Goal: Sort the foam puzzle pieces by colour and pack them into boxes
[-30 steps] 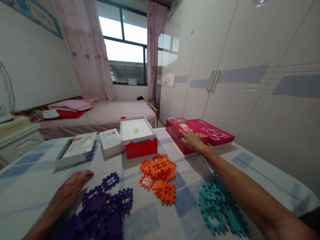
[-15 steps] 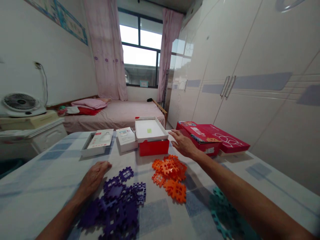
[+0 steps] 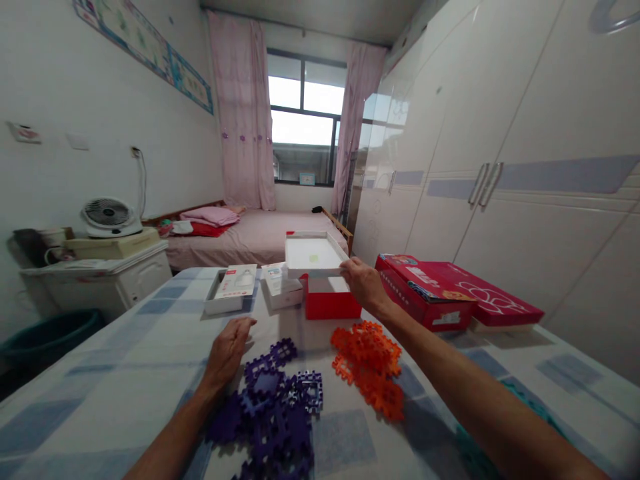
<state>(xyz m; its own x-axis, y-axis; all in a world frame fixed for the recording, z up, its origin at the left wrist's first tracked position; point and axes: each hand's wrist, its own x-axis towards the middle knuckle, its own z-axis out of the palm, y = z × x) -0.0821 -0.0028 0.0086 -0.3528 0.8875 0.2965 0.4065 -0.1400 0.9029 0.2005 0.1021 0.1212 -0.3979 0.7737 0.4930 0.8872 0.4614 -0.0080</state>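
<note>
My right hand (image 3: 364,283) grips the right front corner of a shallow white box lid (image 3: 313,256), thumb and fingers closed on its edge. Raised and tilted, the lid hangs above a red box (image 3: 334,306), whose open top partly shows. My left hand (image 3: 230,348) rests on the table at the left, fingers loosely extended with nothing in them. Just right of it lies a pile of purple interlocking plastic pieces (image 3: 273,417). Orange interlocking pieces (image 3: 370,360) are heaped in front of the red box. My right forearm partly hides some teal pieces (image 3: 475,453).
Left of the red box stand a small white box (image 3: 281,285) and an open white box (image 3: 223,303) with a printed cover on it. Red boxes (image 3: 427,293) sit at the right. A checked cloth (image 3: 345,437) covers the table. Beyond are a bed (image 3: 280,230) and a wardrobe (image 3: 450,133).
My right hand has taken hold of the lid and raised it off the red box. The view has turned left, so things appear further right. My left hand still rests on the table.
</note>
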